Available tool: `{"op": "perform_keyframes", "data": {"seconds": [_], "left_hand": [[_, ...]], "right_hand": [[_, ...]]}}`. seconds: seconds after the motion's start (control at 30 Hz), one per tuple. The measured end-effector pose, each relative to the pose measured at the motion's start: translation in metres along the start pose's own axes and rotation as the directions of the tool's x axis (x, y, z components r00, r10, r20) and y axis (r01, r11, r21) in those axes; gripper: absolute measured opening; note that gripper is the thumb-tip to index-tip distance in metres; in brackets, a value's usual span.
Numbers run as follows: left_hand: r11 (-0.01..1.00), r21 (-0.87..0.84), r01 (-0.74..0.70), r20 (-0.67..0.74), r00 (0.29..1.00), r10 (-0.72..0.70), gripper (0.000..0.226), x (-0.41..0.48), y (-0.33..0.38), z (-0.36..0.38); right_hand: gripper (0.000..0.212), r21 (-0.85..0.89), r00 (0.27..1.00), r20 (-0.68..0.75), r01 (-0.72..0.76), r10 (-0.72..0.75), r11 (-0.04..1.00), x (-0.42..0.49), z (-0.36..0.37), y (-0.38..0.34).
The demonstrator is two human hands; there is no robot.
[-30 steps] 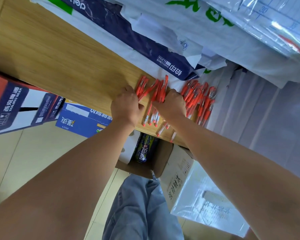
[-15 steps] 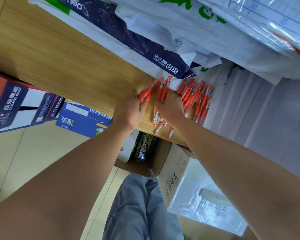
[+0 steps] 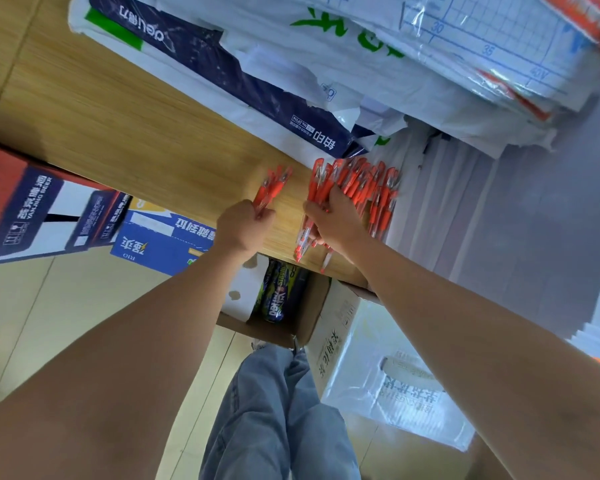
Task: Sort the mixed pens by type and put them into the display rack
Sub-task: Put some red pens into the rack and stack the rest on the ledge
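Pens, red. Small bunch [image 3: 272, 188] gripped in curled left hand [image 3: 245, 225], caps pointing away from the wrist. Larger bunch [image 3: 317, 181] clutched by right hand [image 3: 336, 220], tips jutting past the palm. Loose pile [image 3: 381, 202] just right of that hand, touching it. All over the table [image 3: 153, 133], hands apart.

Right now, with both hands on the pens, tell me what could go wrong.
The pens sticking out below the right hand lie at the table edge; they might slide off into the open box underneath. The left hand grips its bundle by one end, so it may fan out.
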State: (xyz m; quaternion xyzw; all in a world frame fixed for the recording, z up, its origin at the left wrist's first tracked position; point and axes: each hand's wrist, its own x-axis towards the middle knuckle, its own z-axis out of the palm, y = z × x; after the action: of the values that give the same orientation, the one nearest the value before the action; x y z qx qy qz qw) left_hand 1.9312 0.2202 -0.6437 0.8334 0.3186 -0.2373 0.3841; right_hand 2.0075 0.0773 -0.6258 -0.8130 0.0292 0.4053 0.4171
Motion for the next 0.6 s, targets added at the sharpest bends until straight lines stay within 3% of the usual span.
{"op": "perform_keyframes", "data": {"seconds": [0.13, 0.23, 0.43, 0.6], "left_hand": [[0.953, -0.297, 0.055, 0.096, 0.995, -0.027, 0.032, -0.031, 0.012, -0.010], [0.902, -0.427, 0.060, 0.106, 0.994, -0.016, 0.029, -0.057, 0.027, -0.022], [0.848, -0.528, -0.036, 0.053, 0.996, 0.076, 0.023, -0.113, 0.063, -0.049], [0.859, -0.504, -0.088, 0.066, 0.988, 0.140, 0.013, -0.155, 0.103, -0.075]], "right_hand": [[0.016, 0.136, 0.999, 0.034, -0.030, 0.026, 0.990, -0.028, -0.006, -0.014], [0.012, 0.159, 1.000, 0.024, 0.003, -0.007, 0.987, -0.051, -0.012, -0.025], [0.006, 0.228, 0.993, 0.038, 0.101, -0.112, 0.969, -0.112, -0.032, -0.048], [0.003, 0.237, 0.976, -0.044, 0.216, -0.212, 0.947, -0.176, -0.064, -0.074]]}}
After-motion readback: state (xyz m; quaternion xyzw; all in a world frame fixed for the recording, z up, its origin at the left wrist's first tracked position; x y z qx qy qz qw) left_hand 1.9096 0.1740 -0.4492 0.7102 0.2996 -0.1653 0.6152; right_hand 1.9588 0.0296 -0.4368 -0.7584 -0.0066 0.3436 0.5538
